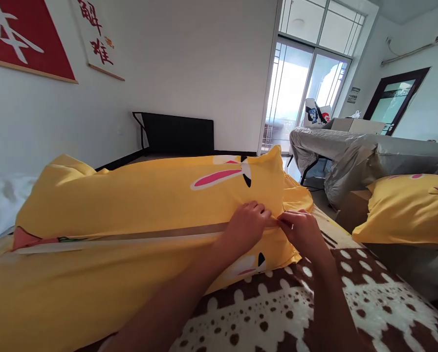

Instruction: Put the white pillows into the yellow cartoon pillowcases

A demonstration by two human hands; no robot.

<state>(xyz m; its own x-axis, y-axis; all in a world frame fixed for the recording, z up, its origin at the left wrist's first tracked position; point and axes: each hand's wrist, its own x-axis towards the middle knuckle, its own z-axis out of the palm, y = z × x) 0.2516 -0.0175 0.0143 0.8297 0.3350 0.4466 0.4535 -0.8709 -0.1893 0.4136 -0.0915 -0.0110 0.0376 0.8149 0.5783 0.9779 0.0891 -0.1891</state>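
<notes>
A long, stuffed yellow pillowcase [149,195] printed with rabbit faces lies across the bed in front of me. Along its length runs a slit, and a beige strip [189,230] shows inside it. My left hand [250,222] is closed on the cloth near the slit's right end, its fingers curled over the upper edge. Just to the right, my right hand [301,230] pinches the pillowcase at the corner where the slit ends. The fingertips of both hands almost meet. Whether a zipper pull sits between the right fingers is hidden.
A brown and white patterned blanket [263,313] covers the bed beneath. Another yellow pillow [405,210] rests at the right, on a cardboard box [353,208]. Behind it stands a table under a plastic sheet [329,139]. A black panel [178,134] leans by the far wall.
</notes>
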